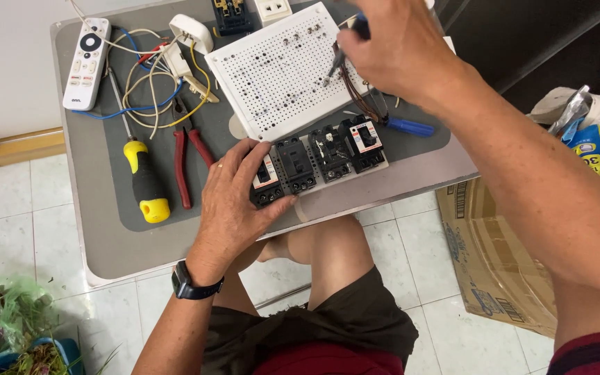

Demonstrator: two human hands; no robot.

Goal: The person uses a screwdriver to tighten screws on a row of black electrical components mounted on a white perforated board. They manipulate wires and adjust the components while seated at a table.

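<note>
The white perforated mounting board [279, 69] is seen propped at a tilt on the grey table [105, 236]. A row of four black circuit breakers [317, 163] is fixed along its near edge. The leftmost breaker is covered by the left hand [234, 198], fingers curled over its top. The right hand [401, 45] is closed around a tool with a thin metal shaft [335, 66], probably a screwdriver; its tip is set against the board's face. A yellow-handled screwdriver [146, 182], red-handled pliers [189, 160] and a white remote control [87, 64] lie to the left.
</note>
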